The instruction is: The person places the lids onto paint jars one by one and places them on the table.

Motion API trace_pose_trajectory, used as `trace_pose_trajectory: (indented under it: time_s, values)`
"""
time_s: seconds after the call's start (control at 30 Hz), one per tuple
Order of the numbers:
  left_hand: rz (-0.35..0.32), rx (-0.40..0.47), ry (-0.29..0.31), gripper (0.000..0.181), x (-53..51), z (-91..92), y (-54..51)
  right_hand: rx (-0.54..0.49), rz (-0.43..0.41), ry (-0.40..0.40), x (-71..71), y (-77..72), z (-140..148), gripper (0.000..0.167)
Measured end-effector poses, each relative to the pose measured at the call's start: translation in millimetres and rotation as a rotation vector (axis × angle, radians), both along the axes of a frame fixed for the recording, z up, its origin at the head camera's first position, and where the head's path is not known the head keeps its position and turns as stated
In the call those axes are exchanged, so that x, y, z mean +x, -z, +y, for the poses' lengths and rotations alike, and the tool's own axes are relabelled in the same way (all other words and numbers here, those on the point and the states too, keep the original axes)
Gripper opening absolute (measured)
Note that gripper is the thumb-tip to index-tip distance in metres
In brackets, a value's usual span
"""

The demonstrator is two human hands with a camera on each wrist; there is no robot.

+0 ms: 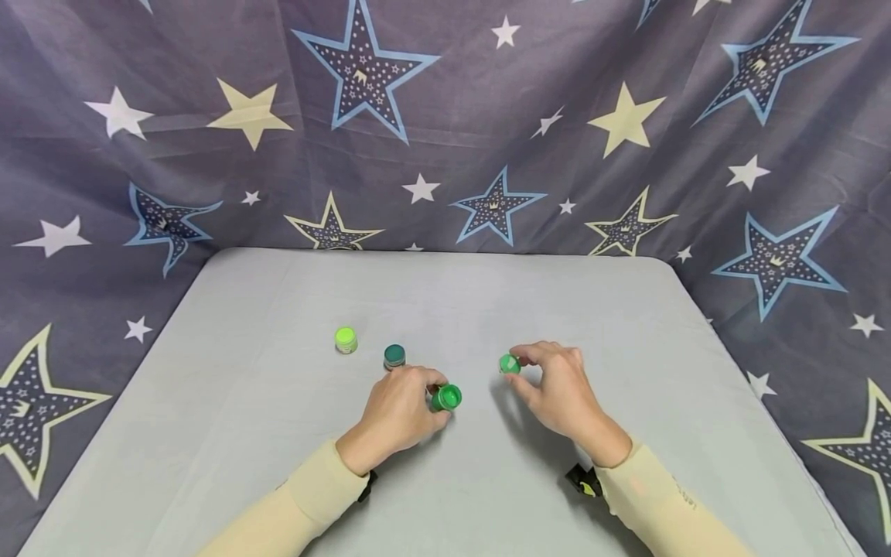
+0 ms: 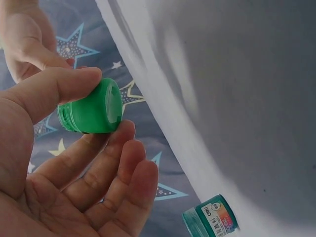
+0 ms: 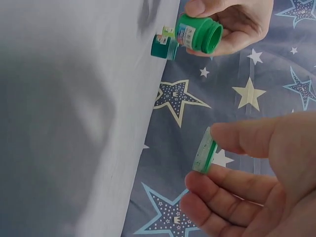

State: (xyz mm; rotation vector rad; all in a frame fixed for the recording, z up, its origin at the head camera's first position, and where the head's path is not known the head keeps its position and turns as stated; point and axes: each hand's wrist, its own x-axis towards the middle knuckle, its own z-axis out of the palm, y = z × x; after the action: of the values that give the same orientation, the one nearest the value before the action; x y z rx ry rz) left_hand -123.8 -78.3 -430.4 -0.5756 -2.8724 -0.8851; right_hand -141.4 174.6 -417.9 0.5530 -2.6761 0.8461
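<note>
My left hand (image 1: 398, 410) grips a small green paint jar (image 1: 447, 398) between thumb and fingers. The jar is uncapped, and its open mouth with green paint shows in the head view. In the right wrist view the jar (image 3: 198, 33) is tilted, its threaded neck facing my right hand. My right hand (image 1: 562, 387) pinches a round green lid (image 1: 510, 363) by its edge, apart from the jar. Just behind my left hand stands a dark teal paint jar (image 1: 394, 356) with its lid on. Farther left sits a capped lime-green paint jar (image 1: 346, 340).
A pale grey cloth covers the table (image 1: 278, 464). Behind and beside it hangs a dark curtain (image 1: 445, 147) printed with stars. Near each wrist a small black device (image 1: 583, 481) is partly visible below the sleeve.
</note>
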Motion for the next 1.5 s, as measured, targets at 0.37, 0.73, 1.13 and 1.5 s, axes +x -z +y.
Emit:
trace_pose_trajectory:
  time_s: [0.37,0.73,1.13,1.5]
  values:
    - [0.012,0.002,0.010,0.023,0.4,0.8,1.2,-0.023,-0.005,-0.037,7.6,-0.1,-8,0.030]
    - [0.020,-0.019,0.025,0.027,3.1,1.3,0.2,-0.032,-0.032,-0.093,15.8,-2.2,-17,0.027]
    - [0.028,-0.006,0.037,0.026,4.5,2.0,0.4,-0.040,-0.034,-0.171,19.3,1.2,-22,0.028]
    - [0.021,0.011,0.060,0.023,5.2,3.0,-0.2,-0.031,-0.017,-0.218,23.4,3.1,-28,0.026]
